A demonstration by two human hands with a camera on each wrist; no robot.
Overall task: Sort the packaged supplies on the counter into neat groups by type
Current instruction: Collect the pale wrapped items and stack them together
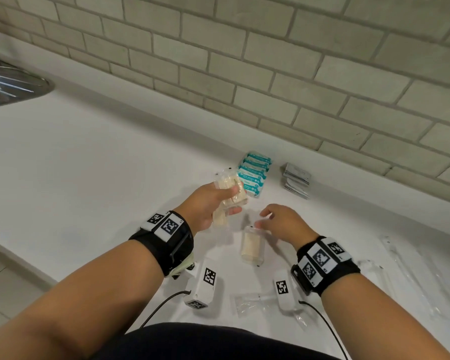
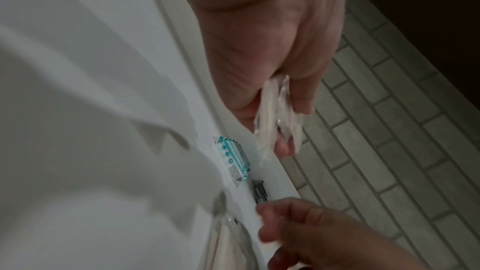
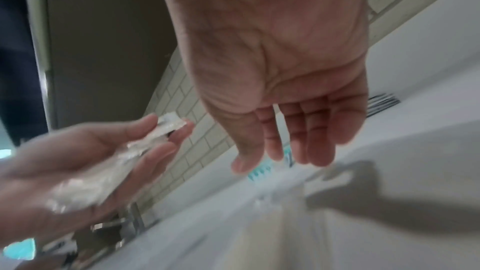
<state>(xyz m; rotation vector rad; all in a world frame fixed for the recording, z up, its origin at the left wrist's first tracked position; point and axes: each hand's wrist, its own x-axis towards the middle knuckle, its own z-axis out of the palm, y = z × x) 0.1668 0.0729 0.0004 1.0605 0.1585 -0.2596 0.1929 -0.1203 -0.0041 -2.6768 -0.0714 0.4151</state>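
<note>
My left hand [image 1: 231,201] is raised above the white counter [image 1: 89,152] and grips a bundle of clear packets with cream contents [image 1: 230,197]; its fingers curl round the bundle [image 2: 272,114]. My right hand [image 1: 263,219] hovers with straight, relaxed fingers [image 3: 314,141] and holds nothing. Its tips are over the far end of one more cream packet [image 1: 252,246] lying flat on the counter. Whether they touch it I cannot tell. Behind the hands lie a row of teal-and-white packets [image 1: 255,172] and a stack of grey sachets [image 1: 296,180].
Long clear wrapped items [image 1: 413,268] lie at the right of the counter. A crumpled clear packet [image 1: 255,302] sits near my body between the wrists. A metal sink drainer [image 1: 11,84] is at the far left. A grey brick wall [image 1: 270,61] backs the counter.
</note>
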